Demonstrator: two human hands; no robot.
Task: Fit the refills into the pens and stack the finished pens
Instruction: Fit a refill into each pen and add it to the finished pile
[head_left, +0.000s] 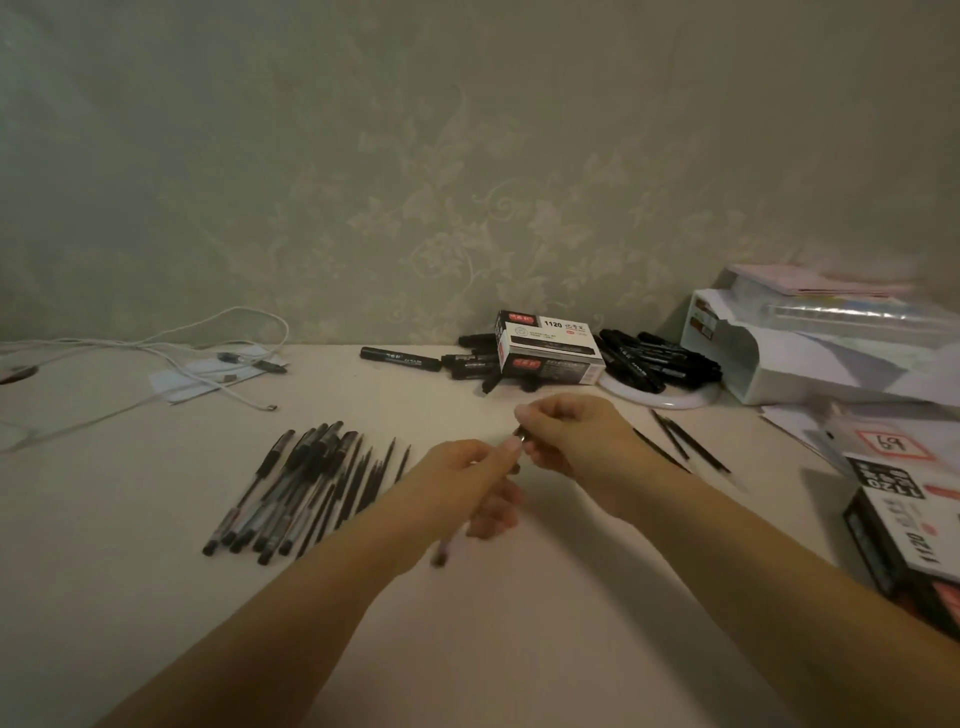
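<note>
My left hand (470, 480) grips a clear pen barrel (444, 553) whose dark rear end pokes out below the fist, blurred. My right hand (569, 436) pinches the pen's front end where the two hands meet, above the middle of the table (493, 649). A pile of pens (291, 493) with dark caps lies fanned out to the left of my hands. A few thin black refills (685, 441) lie on the table to the right, partly hidden behind my right wrist.
At the back stand a white pen box (550, 345) and black markers (654, 358) on a white disc. A white tray organiser (753, 364) and boxes (904, 530) crowd the right edge. White cables (156, 348) and paper lie back left.
</note>
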